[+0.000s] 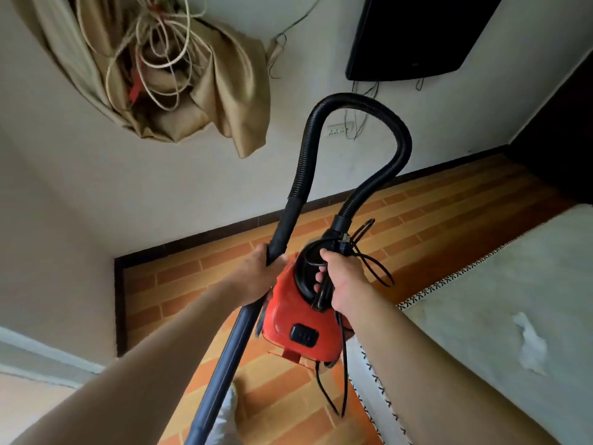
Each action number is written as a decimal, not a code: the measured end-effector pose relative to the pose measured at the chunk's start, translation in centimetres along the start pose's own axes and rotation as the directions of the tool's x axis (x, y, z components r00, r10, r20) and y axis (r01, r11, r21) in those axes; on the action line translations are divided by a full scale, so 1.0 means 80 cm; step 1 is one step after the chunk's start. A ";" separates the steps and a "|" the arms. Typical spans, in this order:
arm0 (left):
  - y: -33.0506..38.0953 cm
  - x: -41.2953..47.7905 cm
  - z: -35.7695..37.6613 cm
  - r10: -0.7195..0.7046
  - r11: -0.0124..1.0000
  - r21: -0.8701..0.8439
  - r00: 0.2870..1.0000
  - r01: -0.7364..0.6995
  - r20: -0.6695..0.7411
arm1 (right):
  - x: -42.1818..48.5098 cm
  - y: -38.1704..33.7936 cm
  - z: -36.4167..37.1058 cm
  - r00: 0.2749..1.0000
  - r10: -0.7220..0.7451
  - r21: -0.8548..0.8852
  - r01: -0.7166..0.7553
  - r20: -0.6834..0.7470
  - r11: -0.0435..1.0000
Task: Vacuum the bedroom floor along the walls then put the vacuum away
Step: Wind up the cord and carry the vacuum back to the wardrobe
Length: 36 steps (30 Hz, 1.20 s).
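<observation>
While carried above the floor (179,284) beside the bed (513,300), red canister vacuum (298,319): rigid shell, likely moderately heavy. Right grip (345,281) curled round top handle and bundled cord (345,374); left grip (256,274) wrapped round stiff wand (224,358). Hose (405,146) floppy; lift by handle.

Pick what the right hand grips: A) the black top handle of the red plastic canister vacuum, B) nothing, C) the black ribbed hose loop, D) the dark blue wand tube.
A: the right hand curls round the black top handle of the red plastic canister vacuum; the left hand holds the dark blue wand tube.
</observation>
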<state>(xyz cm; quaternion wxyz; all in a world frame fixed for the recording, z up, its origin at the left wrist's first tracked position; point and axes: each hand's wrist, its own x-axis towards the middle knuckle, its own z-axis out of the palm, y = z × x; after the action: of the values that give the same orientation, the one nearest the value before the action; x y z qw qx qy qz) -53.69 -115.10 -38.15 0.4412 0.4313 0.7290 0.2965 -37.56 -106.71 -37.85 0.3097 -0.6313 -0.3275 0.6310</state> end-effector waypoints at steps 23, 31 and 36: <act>0.217 0.465 -0.068 0.231 0.947 0.131 0.902 -0.295 0.364 | 0.290 -0.251 0.062 0.958 0.002 0.278 0.082 -0.288 0.957; 0.329 0.615 -0.035 0.290 0.947 0.009 0.865 -0.321 0.410 | 0.412 -0.367 0.017 0.935 -0.038 0.229 0.125 -0.351 0.965; 0.393 0.729 0.005 0.303 0.926 0.064 0.831 -0.373 0.467 | 0.511 -0.436 -0.017 0.905 -0.008 0.214 0.109 -0.424 0.971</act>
<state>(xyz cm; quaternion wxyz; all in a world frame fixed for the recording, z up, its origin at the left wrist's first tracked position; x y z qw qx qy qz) -55.72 -48.94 -35.36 0.5035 0.6426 0.5396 0.2060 -37.43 -53.11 -34.08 0.4636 -0.7016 -0.1956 0.5046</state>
